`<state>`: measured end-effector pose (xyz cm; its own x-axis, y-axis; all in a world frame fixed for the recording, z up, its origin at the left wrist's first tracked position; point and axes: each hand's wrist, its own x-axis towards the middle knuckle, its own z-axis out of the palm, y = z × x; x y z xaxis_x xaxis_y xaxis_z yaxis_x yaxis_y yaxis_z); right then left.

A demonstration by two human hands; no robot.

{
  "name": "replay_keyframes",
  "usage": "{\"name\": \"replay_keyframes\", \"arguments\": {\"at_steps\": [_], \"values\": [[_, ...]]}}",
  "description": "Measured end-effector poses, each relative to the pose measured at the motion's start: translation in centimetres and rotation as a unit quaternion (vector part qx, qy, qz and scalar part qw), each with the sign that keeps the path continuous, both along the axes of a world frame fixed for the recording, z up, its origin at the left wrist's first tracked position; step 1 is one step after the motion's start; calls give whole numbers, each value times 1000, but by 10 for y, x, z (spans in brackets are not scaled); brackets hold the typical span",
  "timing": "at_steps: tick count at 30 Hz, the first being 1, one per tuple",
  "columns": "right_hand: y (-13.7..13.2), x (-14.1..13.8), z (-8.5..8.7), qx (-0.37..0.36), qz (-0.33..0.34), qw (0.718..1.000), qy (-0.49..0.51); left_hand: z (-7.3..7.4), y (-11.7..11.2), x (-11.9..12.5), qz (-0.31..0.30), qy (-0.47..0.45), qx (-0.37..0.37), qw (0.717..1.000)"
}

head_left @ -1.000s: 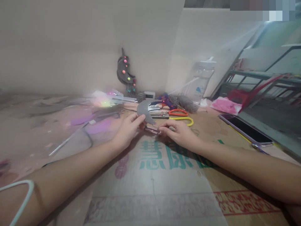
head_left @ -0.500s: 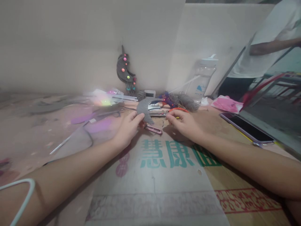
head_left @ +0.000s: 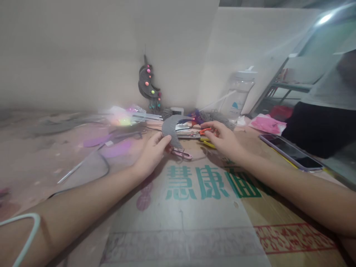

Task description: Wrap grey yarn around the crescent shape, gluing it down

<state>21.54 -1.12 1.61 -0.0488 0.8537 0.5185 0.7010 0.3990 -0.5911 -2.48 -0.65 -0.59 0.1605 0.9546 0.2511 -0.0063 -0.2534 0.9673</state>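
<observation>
A crescent wrapped in grey yarn (head_left: 170,128) is pinched at its lower left edge by my left hand (head_left: 151,154). Just below it lies a pink slotted tool (head_left: 182,153), partly covered by the crescent and my fingers; its kind is unclear. My right hand (head_left: 224,141) has its thumb and fingers closed around the orange handle of the scissors (head_left: 191,136), whose metal blades point left toward the crescent. A yellow handle part (head_left: 209,144) shows beneath my right fingers. Grey yarn (head_left: 215,116) lies behind that hand.
A finished-looking grey crescent with coloured beads (head_left: 146,81) hangs on the wall. Along the back are a clear bottle (head_left: 239,96) and a small white device (head_left: 177,111). A pink packet (head_left: 267,123) and a phone (head_left: 292,152) lie right. A person (head_left: 322,115) is beyond the table.
My right hand has moved slightly forward and right, from beside the scissors onto their orange handle. My left hand still holds the crescent. The person at the right has shifted.
</observation>
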Motion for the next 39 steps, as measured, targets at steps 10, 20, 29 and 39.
{"name": "replay_keyframes", "arguments": {"at_steps": [10,20,29,39], "values": [[-36,-43,-11,-308,263,884,233,-2,0,0,-35,-12,9,999],[-27,-33,-10,-234,184,948,118,3,-4,1,-27,24,27,999],[-34,-35,-9,-163,152,973,62,5,-7,2,-12,58,39,997],[-30,-35,-12,-198,156,962,107,4,-6,4,-66,-5,-29,997]]}}
